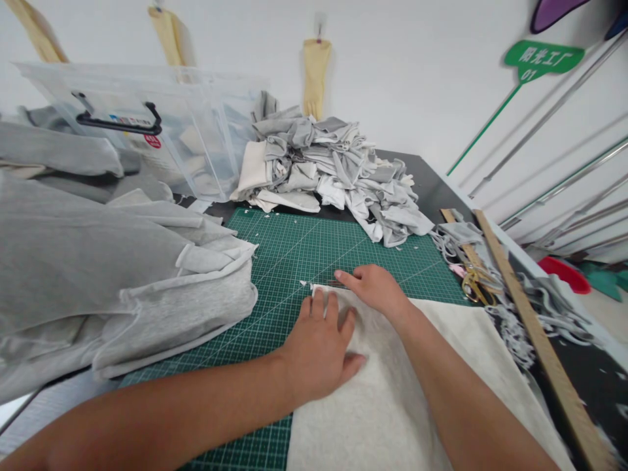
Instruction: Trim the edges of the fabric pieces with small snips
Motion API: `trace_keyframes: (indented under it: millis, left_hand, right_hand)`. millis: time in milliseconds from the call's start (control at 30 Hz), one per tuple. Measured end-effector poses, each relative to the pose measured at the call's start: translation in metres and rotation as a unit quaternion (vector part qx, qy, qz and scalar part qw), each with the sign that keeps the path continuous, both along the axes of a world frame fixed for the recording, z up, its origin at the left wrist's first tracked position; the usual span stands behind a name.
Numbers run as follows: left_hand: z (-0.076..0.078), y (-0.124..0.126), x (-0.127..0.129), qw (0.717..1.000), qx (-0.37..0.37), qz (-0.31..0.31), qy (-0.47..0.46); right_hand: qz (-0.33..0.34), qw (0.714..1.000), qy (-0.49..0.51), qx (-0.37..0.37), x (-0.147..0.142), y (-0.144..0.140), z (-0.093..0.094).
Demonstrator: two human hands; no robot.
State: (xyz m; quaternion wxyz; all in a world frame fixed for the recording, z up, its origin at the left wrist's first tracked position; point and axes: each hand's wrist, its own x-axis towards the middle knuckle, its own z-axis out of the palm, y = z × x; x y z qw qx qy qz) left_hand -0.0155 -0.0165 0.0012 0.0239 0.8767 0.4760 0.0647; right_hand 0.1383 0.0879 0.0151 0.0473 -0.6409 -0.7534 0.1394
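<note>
both hands [343,320] flat on cream fabric [392,405] at its far edge.

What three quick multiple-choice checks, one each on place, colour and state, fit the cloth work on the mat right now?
1. Where do the scissors lie?
A. Right of the mat, by the wooden ruler
B. Inside the clear bin
C. Under the left hand

2. What colour is the cutting mat?
A. Blue
B. Green
C. Black

3. How does the left hand meet the cream cloth?
A. Gripping it in the air
B. Clear of it
C. Pressed flat on it

Answers: 1 A, they rest beside the ruler; 2 B, green gridded surface; 3 C, palm down with fingers spread, near the right hand.
</note>
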Motion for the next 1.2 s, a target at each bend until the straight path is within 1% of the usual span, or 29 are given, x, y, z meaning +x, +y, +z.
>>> trace_keyframes:
  millis: [233,500,733,967,1200]
  left_hand:
    - [-0.002,0.001,0.000,1.000,0.004,-0.002,-0.006]
    - [0.000,0.002,-0.001,1.000,0.000,-0.006,-0.008]
    - [0.000,0.001,-0.001,1.000,0.005,-0.011,-0.011]
    - [-0.004,0.002,0.001,1.000,0.008,-0.003,-0.006]
    - [-0.003,0.002,0.001,1.000,0.005,-0.007,-0.013]
  right_hand:
    - [0.028,0.999,-0.033,0.024,-0.001,-0.003,-0.001]
    - [0.002,0.997,-0.077,0.023,-0.011,-0.007,-0.001]
    - [0.005,0.996,-0.087,0.035,-0.011,-0.010,-0.004]
    - [0.004,0.994,-0.105,0.033,-0.015,-0.012,-0.003]
    - [0.003,0.988,-0.140,0.058,-0.023,-0.019,-0.004]
